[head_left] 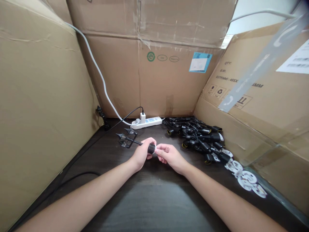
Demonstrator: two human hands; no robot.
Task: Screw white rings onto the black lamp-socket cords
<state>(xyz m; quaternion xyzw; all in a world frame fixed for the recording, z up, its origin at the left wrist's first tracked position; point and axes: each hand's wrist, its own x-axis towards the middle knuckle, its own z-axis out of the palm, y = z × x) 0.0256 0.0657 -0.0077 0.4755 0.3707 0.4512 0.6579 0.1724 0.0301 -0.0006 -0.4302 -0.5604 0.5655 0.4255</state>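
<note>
My left hand [143, 152] is wrapped round a black miniature street lamp [130, 140] near its wide cylindrical base. The lamp lies sideways, its several small lanterns pointing left. At the open end of the base, my right hand [169, 154] pinches a white edge, apparently of a round white disc [155, 147]; fingers hide most of it. Both hands meet just above the dark tabletop [154, 199]. To the right lie several loose white discs [246, 180] with small parts on them, beside a pile of similar black lamps [202, 137], some with yellow wires showing.
A white power strip [154, 121] with a plugged-in white adapter [143, 118] lies at the back. A black cable [113, 126] runs from it to the left. Cardboard boxes [113, 74] wall in the left, back and right. Another black lamp [103, 118] leans at the back left.
</note>
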